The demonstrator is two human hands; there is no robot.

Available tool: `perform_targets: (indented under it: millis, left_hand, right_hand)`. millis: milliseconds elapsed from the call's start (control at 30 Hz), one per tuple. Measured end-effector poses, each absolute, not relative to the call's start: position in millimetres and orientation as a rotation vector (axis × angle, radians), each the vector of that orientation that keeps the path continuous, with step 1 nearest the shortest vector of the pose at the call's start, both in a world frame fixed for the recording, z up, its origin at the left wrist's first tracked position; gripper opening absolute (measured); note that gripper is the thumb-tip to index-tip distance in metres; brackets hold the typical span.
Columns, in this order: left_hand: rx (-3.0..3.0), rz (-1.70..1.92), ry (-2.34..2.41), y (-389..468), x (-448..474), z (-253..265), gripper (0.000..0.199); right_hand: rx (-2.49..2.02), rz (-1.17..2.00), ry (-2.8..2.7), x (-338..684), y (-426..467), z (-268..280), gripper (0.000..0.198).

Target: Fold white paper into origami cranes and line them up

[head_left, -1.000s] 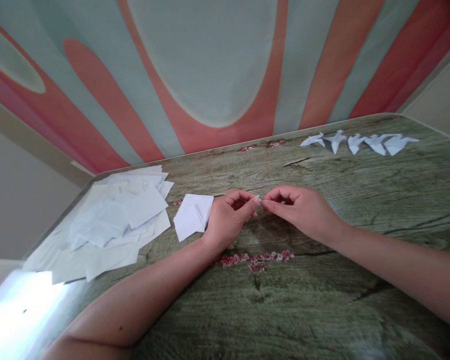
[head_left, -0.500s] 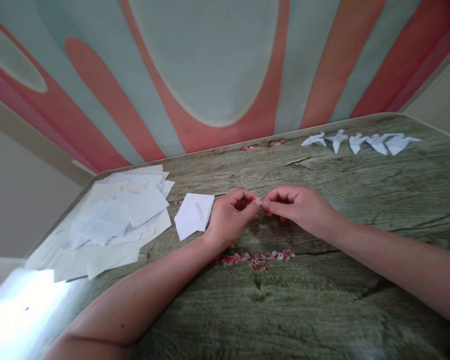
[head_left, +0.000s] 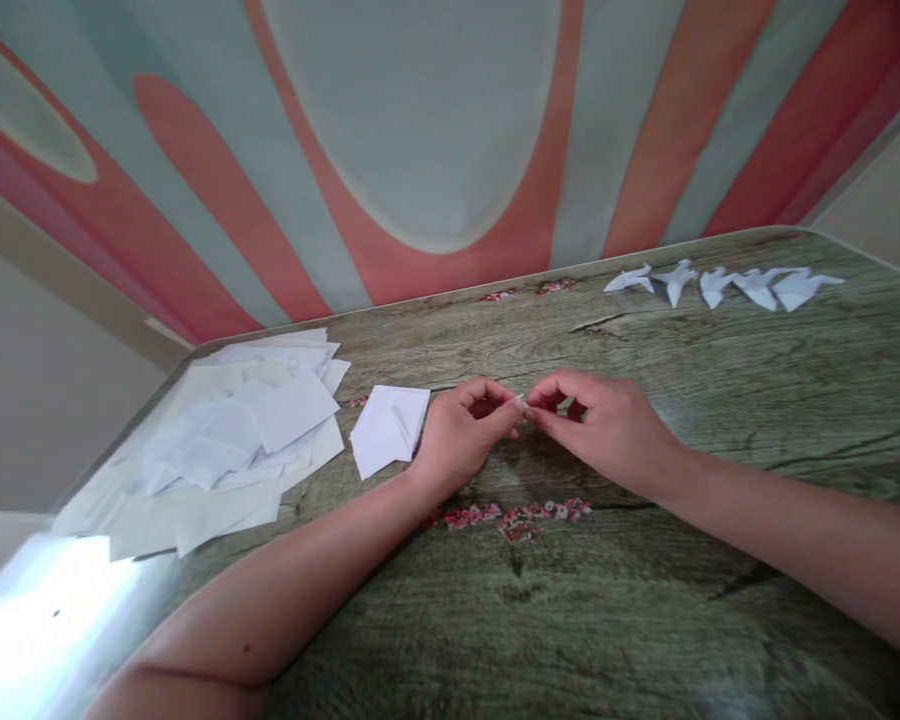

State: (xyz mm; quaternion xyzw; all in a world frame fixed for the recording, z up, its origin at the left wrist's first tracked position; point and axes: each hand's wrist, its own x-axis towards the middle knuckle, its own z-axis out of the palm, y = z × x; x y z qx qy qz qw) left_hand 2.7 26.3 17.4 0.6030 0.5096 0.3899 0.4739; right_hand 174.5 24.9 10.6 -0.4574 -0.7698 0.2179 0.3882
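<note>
Between the fingertips of both hands a tiny bit of folded white paper (head_left: pixel 521 401) shows; most of it is hidden by the fingers. My left hand (head_left: pixel 465 425) is closed in a pinch on its left side. From the right, my right hand (head_left: pixel 604 425) pinches the same paper with thumb and forefinger. Just left of my left hand lie several white paper squares (head_left: pixel 379 430), with a narrow folded strip on top. Folded paper birds (head_left: pixel 754 287) stand in a row at the far right of the table.
A loose, spread pile of white paper sheets (head_left: pixel 225 440) covers the table's left end. The wood-grain table (head_left: pixel 645 620) has pink flower prints (head_left: pixel 517 518). A wall with red and grey-green stripes (head_left: pixel 435 240) rises along its back edge.
My right hand has turned slightly and its fingers have shifted on the paper, with a gap now showing between thumb and fingers. My left hand has stayed almost still.
</note>
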Motion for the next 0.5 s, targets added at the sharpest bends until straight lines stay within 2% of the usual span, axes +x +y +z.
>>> perform_targets:
  millis: [133,367,433,500]
  left_hand:
    - [1.465,0.931,1.210,26.5,1.7,15.9,0.017]
    - [1.579,0.923,1.275,26.4,-0.6,11.8,0.019]
    - [1.582,0.948,1.294,26.5,-1.2,12.8,0.018]
    - [1.569,0.964,1.307,26.8,-1.5,13.8,0.017]
  right_hand:
    - [-1.196,0.561,-1.957,175.6,23.7,14.0,0.005]
    - [-1.252,0.893,-1.924,178.2,29.0,17.7,0.012]
    - [-1.255,0.844,-1.900,179.4,29.7,17.3,0.011]
    - [-1.222,0.658,-1.900,180.4,28.7,16.6,0.008]
